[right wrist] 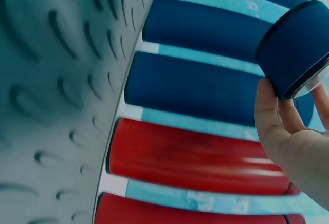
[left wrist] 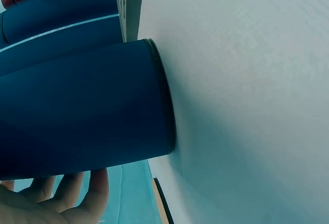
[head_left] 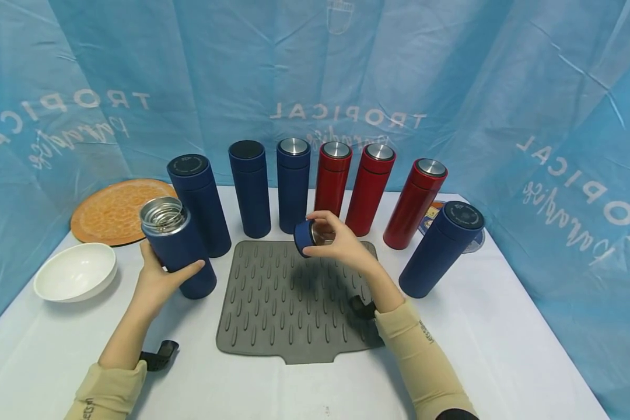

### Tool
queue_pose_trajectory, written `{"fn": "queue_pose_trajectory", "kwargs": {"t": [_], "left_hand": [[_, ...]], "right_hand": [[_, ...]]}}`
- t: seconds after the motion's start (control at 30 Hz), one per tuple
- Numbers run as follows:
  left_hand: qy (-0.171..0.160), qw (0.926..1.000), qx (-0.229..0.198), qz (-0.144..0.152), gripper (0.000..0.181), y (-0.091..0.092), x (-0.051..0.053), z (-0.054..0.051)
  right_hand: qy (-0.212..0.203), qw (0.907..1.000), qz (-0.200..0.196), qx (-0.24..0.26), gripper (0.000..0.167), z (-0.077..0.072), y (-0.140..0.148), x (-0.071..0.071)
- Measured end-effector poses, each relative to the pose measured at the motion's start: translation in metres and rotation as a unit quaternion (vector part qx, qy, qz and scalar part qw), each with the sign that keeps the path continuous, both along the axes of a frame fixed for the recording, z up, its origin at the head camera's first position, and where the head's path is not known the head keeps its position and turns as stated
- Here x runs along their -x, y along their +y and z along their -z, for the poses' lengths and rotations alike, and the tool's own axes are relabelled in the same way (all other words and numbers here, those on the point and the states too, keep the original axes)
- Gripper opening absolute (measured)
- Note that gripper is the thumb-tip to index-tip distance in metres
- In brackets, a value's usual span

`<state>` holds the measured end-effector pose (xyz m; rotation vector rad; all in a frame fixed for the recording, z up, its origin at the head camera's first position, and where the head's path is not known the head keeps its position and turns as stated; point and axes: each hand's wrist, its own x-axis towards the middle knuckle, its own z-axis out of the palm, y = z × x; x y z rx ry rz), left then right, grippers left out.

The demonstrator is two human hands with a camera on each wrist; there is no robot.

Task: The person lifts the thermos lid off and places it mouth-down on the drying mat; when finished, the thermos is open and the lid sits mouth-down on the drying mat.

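An uncapped blue thermos bottle (head_left: 184,248) stands on the table at the left, its steel threaded mouth facing up. My left hand (head_left: 160,286) holds it around the lower body, thumb at the near side. In the left wrist view, the fingers (left wrist: 97,193) touch the side of the bottle (left wrist: 87,111), whose base is on the cloth. Over the grey mat, my right hand (head_left: 341,245) pinches a blue bottle lid (head_left: 304,238), tipped sideways with its steel inside toward the palm. The right wrist view shows the lid (right wrist: 295,47) between thumb and fingers.
The grey ridged mat (head_left: 273,315) lies mid-table. Behind it stand capped blue bottles (head_left: 249,192) and red bottles (head_left: 367,192). Another blue bottle (head_left: 436,254) stands right, near a patterned plate (head_left: 475,242). A white bowl (head_left: 76,274) and an orange round board (head_left: 121,210) are left.
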<state>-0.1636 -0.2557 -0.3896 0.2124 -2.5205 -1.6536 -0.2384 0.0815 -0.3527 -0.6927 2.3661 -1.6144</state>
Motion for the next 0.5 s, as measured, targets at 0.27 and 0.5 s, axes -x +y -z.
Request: {"fn": "queue_pose_trajectory", "kwargs": {"t": [0.27,0.5], "left_hand": [[-0.006,0.9999,0.014,-0.005,0.096,0.0,-0.001,-0.001],[-0.005,0.9996,0.026,-0.011,0.098,0.001,0.0,0.0]], "right_hand": [[0.033,0.9989,0.007,-0.034,0.06,0.012,-0.032,0.012],[0.054,0.997,-0.004,-0.055,0.061,0.019,-0.053,0.02]]}}
